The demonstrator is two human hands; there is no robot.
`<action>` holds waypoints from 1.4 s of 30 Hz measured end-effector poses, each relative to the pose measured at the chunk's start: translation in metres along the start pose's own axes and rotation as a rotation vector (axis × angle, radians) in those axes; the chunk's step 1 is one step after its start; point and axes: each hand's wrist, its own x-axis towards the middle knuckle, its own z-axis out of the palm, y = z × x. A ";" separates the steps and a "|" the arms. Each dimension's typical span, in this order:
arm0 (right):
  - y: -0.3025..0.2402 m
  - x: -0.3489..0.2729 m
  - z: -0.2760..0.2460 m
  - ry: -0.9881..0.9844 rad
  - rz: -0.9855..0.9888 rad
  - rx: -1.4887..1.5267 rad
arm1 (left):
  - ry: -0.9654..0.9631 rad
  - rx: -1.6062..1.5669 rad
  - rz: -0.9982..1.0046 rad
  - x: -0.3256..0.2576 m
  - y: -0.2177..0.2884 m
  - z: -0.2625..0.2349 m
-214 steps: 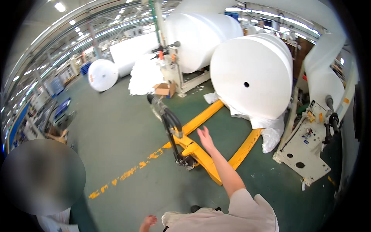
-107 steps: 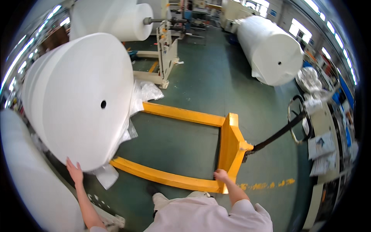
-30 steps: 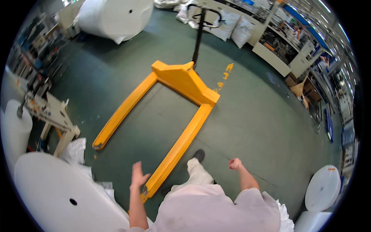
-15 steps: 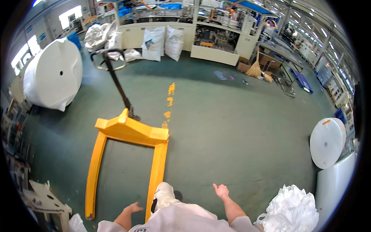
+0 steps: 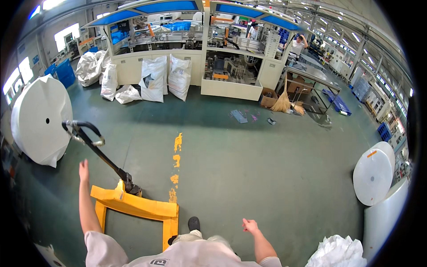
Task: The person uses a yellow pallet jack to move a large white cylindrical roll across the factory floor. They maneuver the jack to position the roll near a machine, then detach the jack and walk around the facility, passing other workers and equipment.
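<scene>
A yellow pallet jack (image 5: 138, 207) stands on the floor ahead to the left, its black tow bar (image 5: 103, 156) slanting up and away to a loop handle (image 5: 97, 133). My left hand (image 5: 83, 170) is stretched forward below that handle, apart from it in the picture, with its fingers extended and nothing held. Off to the right of the jack, my right hand (image 5: 250, 225) hangs over bare floor, thumb apart from loosely bent fingers, with nothing in it. My shoe (image 5: 194, 224) is beside the jack's right fork.
Big white rolls stand at the left (image 5: 42, 120) and right (image 5: 372, 178). White sacks (image 5: 153, 80) lean against a long machine (image 5: 233, 91) at the back. Brooms (image 5: 282, 101) are by a metal table. A heap of white plastic (image 5: 338, 252) lies near right. Two people are beyond the machine.
My left arm has swung forward and up toward the jack's handle. I have stepped forward alongside the jack, and the view has tipped up, showing more of the machine. My right hand stays low.
</scene>
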 end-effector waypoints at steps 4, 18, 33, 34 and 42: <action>-0.003 0.072 -0.026 0.234 0.112 0.309 | 0.166 -0.084 -0.192 0.149 0.085 0.032; -0.173 0.352 -0.172 0.070 0.467 0.247 | 0.348 0.665 -0.661 0.268 0.159 0.086; -0.886 0.775 -0.084 -0.181 -0.173 -0.163 | 0.553 0.897 -0.917 0.373 0.249 0.233; -0.923 0.788 -0.055 -0.290 -0.230 -0.206 | 0.549 0.901 -0.923 0.380 0.258 0.241; -1.080 0.900 0.020 -0.624 -0.398 -0.800 | 0.423 0.901 -0.960 0.427 0.341 0.446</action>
